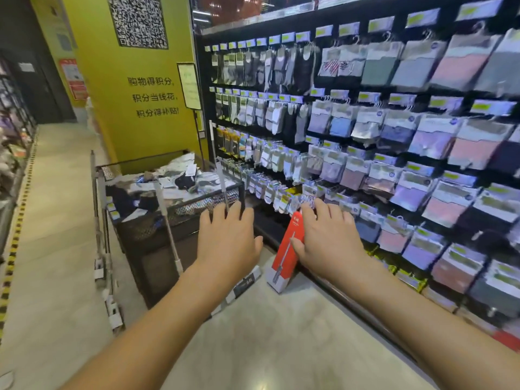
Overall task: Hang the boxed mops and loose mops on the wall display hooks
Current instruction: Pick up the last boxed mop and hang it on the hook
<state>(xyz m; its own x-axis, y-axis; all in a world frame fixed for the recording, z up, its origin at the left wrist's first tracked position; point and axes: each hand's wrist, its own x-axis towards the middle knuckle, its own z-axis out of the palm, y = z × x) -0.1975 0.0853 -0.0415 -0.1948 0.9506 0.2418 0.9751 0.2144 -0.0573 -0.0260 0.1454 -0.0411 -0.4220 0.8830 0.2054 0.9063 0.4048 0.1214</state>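
A red boxed mop (288, 250) stands on the floor, leaning against the base of the wall display (365, 164). My right hand (329, 240) reaches over its upper part with spread, straight fingers, thumb lying against the box front. My left hand (228, 243) is stretched out beside it, fingers straight, in front of a loose mop's silver pole (221, 175) that leans by the display's end; the pole's lower part is hidden behind the hand. A dark boxed mop (243, 284) lies slanted on the floor below my left hand.
A wire bin (180, 209) full of socks stands left of the display. More loose mops (167, 220) lean on its front and left side (98, 235), heads on the floor. The display hooks carry packed socks and underwear. A yellow pillar (135, 108) rises behind the bin.
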